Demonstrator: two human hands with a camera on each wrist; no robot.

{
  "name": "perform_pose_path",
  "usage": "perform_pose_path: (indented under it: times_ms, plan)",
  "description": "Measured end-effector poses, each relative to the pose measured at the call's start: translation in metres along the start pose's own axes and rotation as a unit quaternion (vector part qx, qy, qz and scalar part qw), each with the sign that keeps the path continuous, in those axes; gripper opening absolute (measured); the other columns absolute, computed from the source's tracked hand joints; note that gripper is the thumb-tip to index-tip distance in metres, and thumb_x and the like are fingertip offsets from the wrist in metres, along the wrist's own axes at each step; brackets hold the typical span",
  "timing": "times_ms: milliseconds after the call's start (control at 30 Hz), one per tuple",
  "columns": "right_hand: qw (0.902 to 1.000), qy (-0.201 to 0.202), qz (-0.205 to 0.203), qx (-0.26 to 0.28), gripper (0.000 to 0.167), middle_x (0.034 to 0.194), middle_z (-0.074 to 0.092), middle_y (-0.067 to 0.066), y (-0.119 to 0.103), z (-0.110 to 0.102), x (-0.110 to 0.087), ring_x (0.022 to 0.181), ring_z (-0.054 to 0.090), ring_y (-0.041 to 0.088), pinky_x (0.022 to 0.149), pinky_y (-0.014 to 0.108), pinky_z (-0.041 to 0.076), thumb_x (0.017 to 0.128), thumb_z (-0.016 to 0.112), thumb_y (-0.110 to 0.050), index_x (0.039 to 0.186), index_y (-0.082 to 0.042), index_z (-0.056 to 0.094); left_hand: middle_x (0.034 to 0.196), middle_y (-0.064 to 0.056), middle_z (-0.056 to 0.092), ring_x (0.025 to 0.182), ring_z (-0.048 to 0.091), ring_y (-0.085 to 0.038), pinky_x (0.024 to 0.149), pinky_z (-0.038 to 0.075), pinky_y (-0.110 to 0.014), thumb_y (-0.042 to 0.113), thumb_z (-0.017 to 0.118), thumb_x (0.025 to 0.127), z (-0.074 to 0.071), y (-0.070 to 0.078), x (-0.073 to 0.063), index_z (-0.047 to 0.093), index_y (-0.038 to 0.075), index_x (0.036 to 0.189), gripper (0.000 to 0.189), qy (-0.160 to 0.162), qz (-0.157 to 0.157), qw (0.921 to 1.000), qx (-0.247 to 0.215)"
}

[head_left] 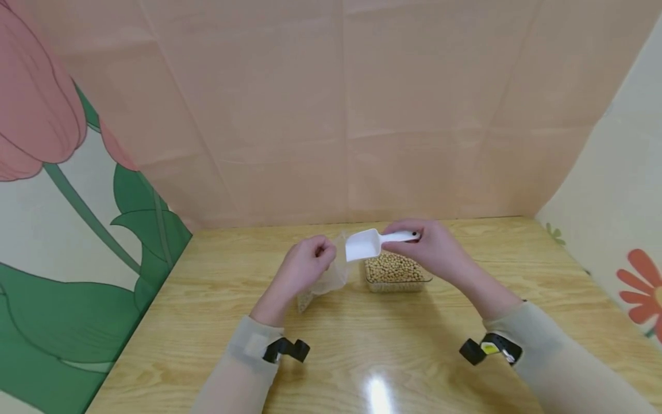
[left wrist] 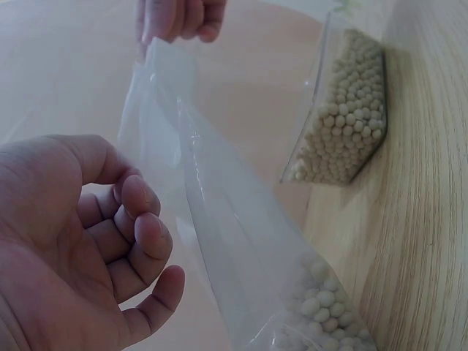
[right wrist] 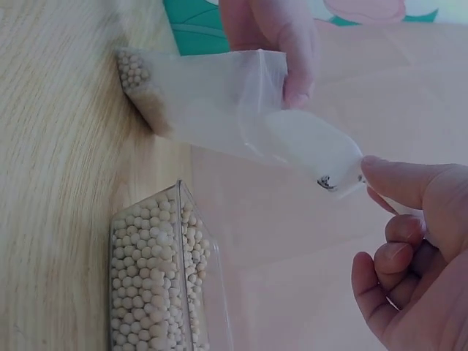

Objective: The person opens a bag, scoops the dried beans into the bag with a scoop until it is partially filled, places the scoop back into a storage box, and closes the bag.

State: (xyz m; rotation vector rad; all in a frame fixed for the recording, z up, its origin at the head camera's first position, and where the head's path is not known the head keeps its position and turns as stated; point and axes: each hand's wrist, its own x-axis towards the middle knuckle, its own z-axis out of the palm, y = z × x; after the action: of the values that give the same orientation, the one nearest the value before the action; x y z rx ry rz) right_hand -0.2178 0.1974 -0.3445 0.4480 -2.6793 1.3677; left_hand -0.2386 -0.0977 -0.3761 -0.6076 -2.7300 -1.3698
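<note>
My left hand (head_left: 306, 265) pinches the top edge of a clear plastic bag (head_left: 331, 278), holding it up. Pale round beans (left wrist: 322, 311) lie in the bottom of the bag, as the left wrist view shows. With thumb and curled fingers, my right hand (head_left: 437, 246) grips the handle of a white scoop (head_left: 364, 245). The scoop's blade reaches into the bag's mouth in the right wrist view, tilted toward it. Just behind and below the scoop stands a clear plastic container (head_left: 398, 287) holding more of the same beans (right wrist: 142, 285).
The wood-grain table (head_left: 362, 345) extends under both arms. A plain pink-beige backdrop (head_left: 341, 115) rises at the far edge. Flower-printed panels stand at the left (head_left: 67, 230) and right (head_left: 620, 201) sides.
</note>
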Motion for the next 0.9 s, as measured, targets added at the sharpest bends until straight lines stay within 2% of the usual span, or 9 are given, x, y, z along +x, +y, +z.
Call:
perform_pose_path:
  times_ms: [167, 300, 433, 567, 900]
  plan:
    - [0.9982, 0.016, 0.038, 0.044, 0.037, 0.134, 0.075, 0.01, 0.011, -0.007, -0.01, 0.087, 0.064, 0.019, 0.069, 0.029, 0.053, 0.095, 0.09, -0.038, 0.123, -0.014, 0.084, 0.075, -0.001, 0.061, 0.061, 0.048, -0.016, 0.059, 0.042, -0.034, 0.018, 0.056, 0.11, 0.002, 0.002, 0.002, 0.068, 0.016, 0.092, 0.022, -0.004, 0.004, 1.0, 0.001]
    - [0.9948, 0.027, 0.065, 0.074, 0.043, 0.129, 0.076, 0.009, 0.021, -0.01, -0.017, 0.095, 0.065, 0.019, 0.076, 0.029, 0.054, 0.095, 0.089, -0.041, 0.126, -0.012, 0.082, 0.076, -0.001, 0.062, 0.061, 0.049, -0.016, 0.06, 0.043, -0.034, 0.018, 0.056, 0.109, 0.003, 0.003, 0.003, 0.067, 0.016, 0.091, 0.022, -0.005, 0.006, 1.0, 0.002]
    - [0.9931, 0.035, 0.073, 0.085, 0.047, 0.129, 0.077, 0.008, 0.03, -0.015, -0.021, 0.104, 0.07, 0.015, 0.083, 0.029, 0.055, 0.097, 0.087, -0.042, 0.131, -0.011, 0.08, 0.077, -0.002, 0.062, 0.062, 0.05, -0.017, 0.06, 0.044, -0.034, 0.018, 0.056, 0.111, 0.002, 0.004, 0.003, 0.067, 0.015, 0.092, 0.022, -0.007, 0.0, 1.0, 0.004]
    - [0.9925, 0.044, 0.075, 0.086, 0.047, 0.13, 0.077, 0.007, 0.042, -0.019, -0.023, 0.109, 0.072, 0.012, 0.088, 0.028, 0.056, 0.098, 0.086, -0.043, 0.133, -0.012, 0.079, 0.077, -0.002, 0.062, 0.062, 0.05, -0.017, 0.061, 0.044, -0.034, 0.018, 0.055, 0.111, 0.0, 0.005, 0.002, 0.066, 0.015, 0.092, 0.022, -0.008, -0.001, 1.0, 0.005]
    - [0.9926, 0.057, 0.086, 0.063, 0.05, 0.128, 0.078, 0.003, 0.074, -0.032, -0.024, 0.108, 0.07, 0.011, 0.086, 0.027, 0.054, 0.098, 0.086, -0.045, 0.134, -0.012, 0.079, 0.077, -0.001, 0.062, 0.062, 0.05, -0.017, 0.061, 0.044, -0.035, 0.018, 0.055, 0.111, 0.0, 0.004, 0.002, 0.066, 0.015, 0.091, 0.023, -0.004, -0.003, 0.9999, 0.012]
